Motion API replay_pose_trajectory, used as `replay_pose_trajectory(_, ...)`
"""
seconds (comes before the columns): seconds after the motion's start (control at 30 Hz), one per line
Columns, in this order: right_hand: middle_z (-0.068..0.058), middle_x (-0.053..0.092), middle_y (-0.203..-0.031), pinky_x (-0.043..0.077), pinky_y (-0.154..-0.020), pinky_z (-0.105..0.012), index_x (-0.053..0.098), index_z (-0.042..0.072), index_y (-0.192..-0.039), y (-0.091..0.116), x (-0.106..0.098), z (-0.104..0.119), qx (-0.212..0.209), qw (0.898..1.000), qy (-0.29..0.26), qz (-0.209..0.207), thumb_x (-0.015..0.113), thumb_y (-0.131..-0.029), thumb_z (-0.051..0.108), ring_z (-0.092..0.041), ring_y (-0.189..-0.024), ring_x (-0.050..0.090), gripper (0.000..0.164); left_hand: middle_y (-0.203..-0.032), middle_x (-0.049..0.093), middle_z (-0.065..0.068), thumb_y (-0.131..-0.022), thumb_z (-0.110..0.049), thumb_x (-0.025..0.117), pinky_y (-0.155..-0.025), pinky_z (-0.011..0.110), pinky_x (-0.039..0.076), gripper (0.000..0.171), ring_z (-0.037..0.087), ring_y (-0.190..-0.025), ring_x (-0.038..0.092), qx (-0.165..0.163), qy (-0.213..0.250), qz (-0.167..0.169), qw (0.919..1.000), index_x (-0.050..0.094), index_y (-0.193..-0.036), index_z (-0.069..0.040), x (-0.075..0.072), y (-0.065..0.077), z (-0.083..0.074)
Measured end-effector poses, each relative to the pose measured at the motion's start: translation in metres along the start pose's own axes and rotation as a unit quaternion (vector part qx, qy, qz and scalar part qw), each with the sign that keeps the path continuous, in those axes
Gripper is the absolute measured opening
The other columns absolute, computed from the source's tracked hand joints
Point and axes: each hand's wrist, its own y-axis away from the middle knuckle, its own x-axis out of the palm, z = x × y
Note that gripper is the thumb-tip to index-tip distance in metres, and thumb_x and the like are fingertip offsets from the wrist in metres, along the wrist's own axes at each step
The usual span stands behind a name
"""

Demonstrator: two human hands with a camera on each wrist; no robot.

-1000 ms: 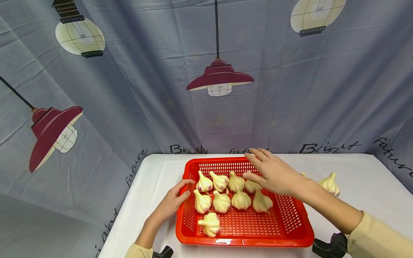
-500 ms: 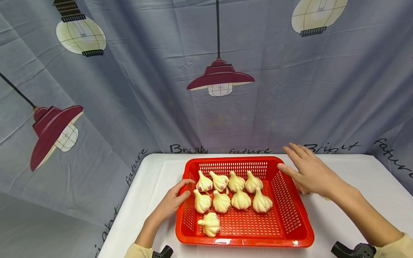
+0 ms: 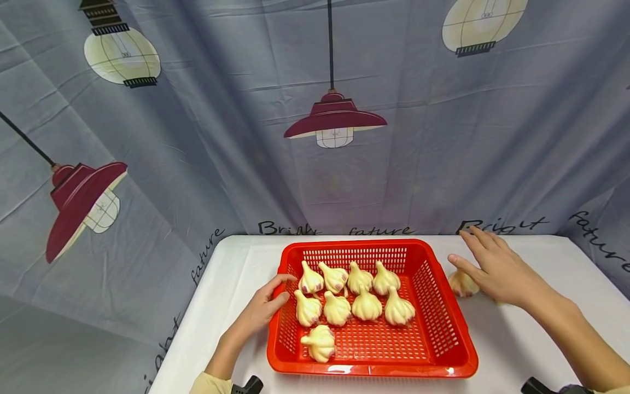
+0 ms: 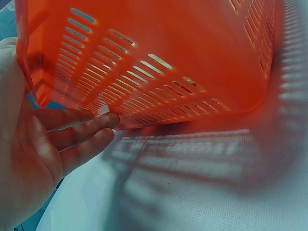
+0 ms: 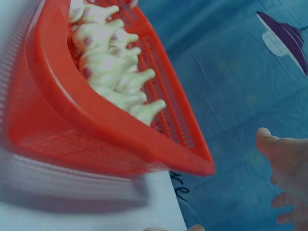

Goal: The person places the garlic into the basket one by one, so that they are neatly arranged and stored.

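Observation:
A red plastic basket with slotted walls stands on the white table, holding several garlic bulbs in rows. At its left side, my left hand holds the rim. Three fingers of that hand lie along the outer wall in the left wrist view. My right hand, fingers spread and holding nothing, hovers over the table to the right of the basket. Close by its thumb, a loose garlic bulb lies on the cloth, partly covered by the hand. The right wrist view shows this hand beyond the basket's corner.
A white cloth covers the table. Behind it hangs a grey-blue curtain printed with lamps and lettering. Under the right hand, a small pale bit of another thing peeks out. The basket's raised rim separates its bulbs from the loose one.
My right hand has moved from above the back-right bulbs in the basket to the right, over the loose garlic. My left hand and the basket stay in place.

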Motion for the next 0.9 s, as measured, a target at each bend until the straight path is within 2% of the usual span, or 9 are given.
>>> replay_pose_trajectory(0.13,-0.044,0.026,-0.148,0.021,-0.1,-0.077,0.032,-0.015,-0.148,0.008,-0.003,-0.015,0.019,1.0,-0.017,-0.007,0.052,-0.103,0.046,-0.065,-0.132,0.023,0.078,-0.133,0.055,0.017,-0.102,-0.008,0.053,-0.082,0.044,0.057,0.035,0.029,-0.096,0.065,0.002,0.012,0.002,0.9999,0.056,-0.137,-0.012,0.001,0.0,0.001)
replay_pose_trajectory(0.33,-0.047,0.021,-0.147,0.012,-0.104,-0.077,0.024,-0.019,-0.148,0.022,-0.001,-0.039,0.04,0.998,-0.05,-0.009,0.049,-0.105,0.041,-0.067,-0.132,0.018,0.078,-0.133,0.055,0.016,-0.102,-0.007,0.053,-0.082,0.036,0.055,0.036,0.027,-0.098,0.064,0.006,0.012,0.0,0.9999,0.055,-0.137,-0.011,0.0,-0.001,0.003)
replay_pose_trajectory(0.4,-0.05,0.023,-0.144,0.011,-0.105,-0.076,0.024,-0.022,-0.146,0.026,0.001,-0.047,0.041,0.997,-0.057,-0.015,0.049,-0.106,0.038,-0.068,-0.13,0.02,0.076,-0.133,0.055,0.016,-0.101,-0.007,0.053,-0.082,0.036,0.056,0.036,0.027,-0.098,0.064,0.006,0.011,0.001,0.9999,0.055,-0.137,-0.011,0.0,0.0,0.002)
replay_pose_trajectory(0.73,-0.055,0.03,-0.132,0.012,-0.108,-0.073,0.028,-0.029,-0.138,0.047,0.021,-0.087,0.071,0.995,-0.053,-0.056,0.049,-0.106,0.032,-0.07,-0.124,0.027,0.072,-0.134,0.054,0.019,-0.102,-0.008,0.052,-0.082,0.041,0.056,0.036,0.03,-0.099,0.064,0.011,0.015,0.005,0.9998,0.054,-0.137,-0.01,0.001,-0.001,0.005)
replay_pose_trajectory(0.9,-0.056,0.028,-0.131,0.011,-0.104,-0.076,0.025,-0.031,-0.137,0.053,0.023,-0.102,0.111,0.992,-0.045,-0.038,0.044,-0.107,0.038,-0.071,-0.123,0.024,0.077,-0.134,0.054,0.017,-0.102,-0.008,0.052,-0.082,0.04,0.056,0.036,0.029,-0.099,0.064,-0.001,0.016,0.004,0.9999,0.055,-0.138,-0.011,0.0,-0.001,0.004)
